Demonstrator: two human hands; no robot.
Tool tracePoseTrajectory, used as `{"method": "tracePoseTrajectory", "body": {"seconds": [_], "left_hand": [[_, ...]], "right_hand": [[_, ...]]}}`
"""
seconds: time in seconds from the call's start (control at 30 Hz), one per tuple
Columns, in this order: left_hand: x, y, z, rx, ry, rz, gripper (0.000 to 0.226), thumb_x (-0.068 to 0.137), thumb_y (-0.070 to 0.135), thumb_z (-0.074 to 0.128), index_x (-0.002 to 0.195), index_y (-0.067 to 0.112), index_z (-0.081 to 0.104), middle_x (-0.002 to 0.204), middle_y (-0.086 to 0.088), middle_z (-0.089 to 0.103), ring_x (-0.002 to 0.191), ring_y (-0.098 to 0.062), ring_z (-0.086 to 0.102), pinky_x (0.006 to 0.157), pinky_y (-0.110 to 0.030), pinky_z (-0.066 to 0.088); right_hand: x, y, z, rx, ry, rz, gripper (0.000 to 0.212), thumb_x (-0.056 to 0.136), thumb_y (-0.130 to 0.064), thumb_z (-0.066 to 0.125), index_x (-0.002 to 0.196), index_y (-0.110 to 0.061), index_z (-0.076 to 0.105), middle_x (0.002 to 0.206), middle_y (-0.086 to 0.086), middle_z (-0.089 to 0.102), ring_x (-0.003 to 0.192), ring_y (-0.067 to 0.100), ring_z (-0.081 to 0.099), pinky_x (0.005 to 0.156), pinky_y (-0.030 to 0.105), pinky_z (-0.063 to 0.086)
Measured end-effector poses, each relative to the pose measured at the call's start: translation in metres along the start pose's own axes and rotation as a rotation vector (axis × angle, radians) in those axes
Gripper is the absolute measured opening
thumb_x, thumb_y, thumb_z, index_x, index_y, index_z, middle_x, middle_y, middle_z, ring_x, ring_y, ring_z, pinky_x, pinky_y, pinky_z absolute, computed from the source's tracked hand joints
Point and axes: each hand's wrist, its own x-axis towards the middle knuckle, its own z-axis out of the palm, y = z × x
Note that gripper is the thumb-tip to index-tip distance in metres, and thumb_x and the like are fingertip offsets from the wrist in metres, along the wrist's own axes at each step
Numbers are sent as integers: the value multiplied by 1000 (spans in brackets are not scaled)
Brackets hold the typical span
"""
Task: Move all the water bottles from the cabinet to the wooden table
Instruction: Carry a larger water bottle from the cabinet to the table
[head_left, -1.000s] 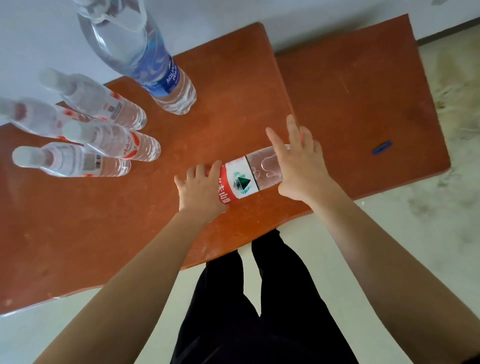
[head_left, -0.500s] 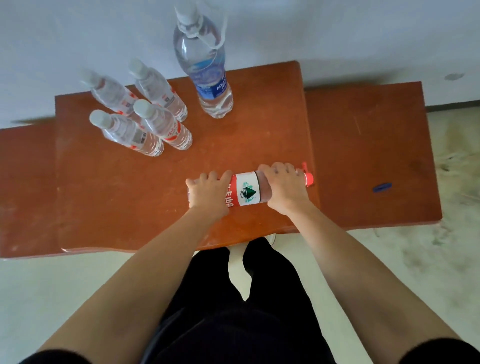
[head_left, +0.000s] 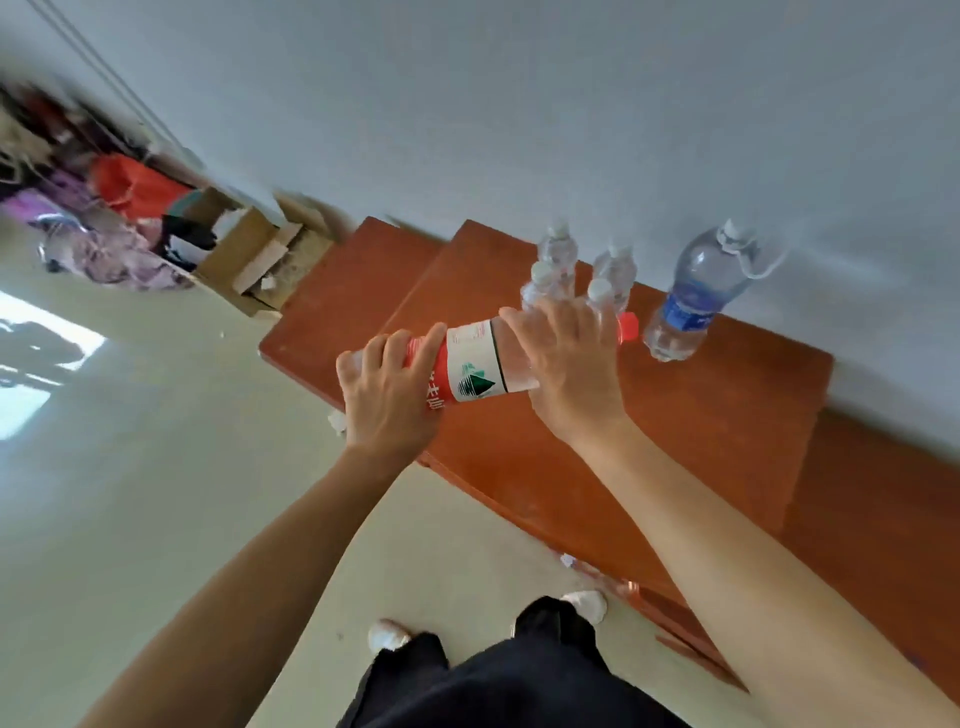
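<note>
A clear water bottle (head_left: 475, 366) with a red and white label and a red cap lies sideways in both my hands above the near part of the wooden table (head_left: 691, 415). My left hand (head_left: 387, 392) grips its base end. My right hand (head_left: 563, 358) wraps its neck half. Behind my right hand stand several small clear bottles (head_left: 558, 262) with white caps. A larger bottle with a blue label (head_left: 693, 299) stands upright to their right, near the wall.
A second wooden surface (head_left: 878, 545) adjoins the table at the right. Open cardboard boxes (head_left: 252, 254) and a heap of clothes and bags (head_left: 104, 218) sit on the floor at the left by the wall. My feet are on the pale floor below.
The bottle has come up off the table top in both hands. My head has turned left and back, so the table now sits at the right and the floor clutter shows.
</note>
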Motion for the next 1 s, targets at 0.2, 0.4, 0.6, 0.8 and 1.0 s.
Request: {"method": "tracePoseTrajectory", "body": {"seconds": [0.2, 0.4, 0.6, 0.8, 1.0], "left_hand": [[-27, -126, -93, 67, 304, -194, 70, 80, 61, 58, 138, 22, 52, 126, -13, 60, 116, -38, 54, 97, -65, 39], [-136, -309, -178, 247, 507, -328, 80, 73, 45, 81, 142, 25, 46, 130, -11, 57, 120, -36, 50, 101, -62, 37], [-263, -468, -290, 515, 653, -516, 84, 76, 38, 81, 148, 30, 39, 140, -13, 52, 133, -38, 43, 111, -72, 21], [-374, -569, -364, 713, 768, -768, 79, 79, 28, 75, 150, 31, 40, 145, -13, 49, 138, -38, 39, 110, -74, 19], [-469, -653, -389, 884, 759, -953, 81, 80, 27, 78, 149, 31, 36, 143, -14, 50, 136, -37, 40, 109, -70, 22]], "right_hand": [[74, -146, -62, -1, 155, -225, 81, 78, -4, 73, 147, -30, 40, 138, 9, 48, 137, 36, 40, 118, 70, 20], [84, -373, -94, 3, 354, -452, 90, 74, -10, 78, 152, -31, 38, 142, 13, 48, 137, 39, 42, 115, 72, 23], [82, -606, -125, 186, 466, -666, 96, 69, -22, 88, 151, -30, 40, 145, 17, 49, 138, 41, 42, 114, 71, 25], [74, -792, -147, 343, 649, -922, 104, 71, -14, 86, 155, -35, 27, 148, 13, 45, 140, 38, 37, 116, 70, 24], [57, -952, -124, 527, 698, -1122, 102, 71, -15, 86, 155, -34, 31, 149, 13, 45, 143, 37, 33, 119, 67, 17]]}}
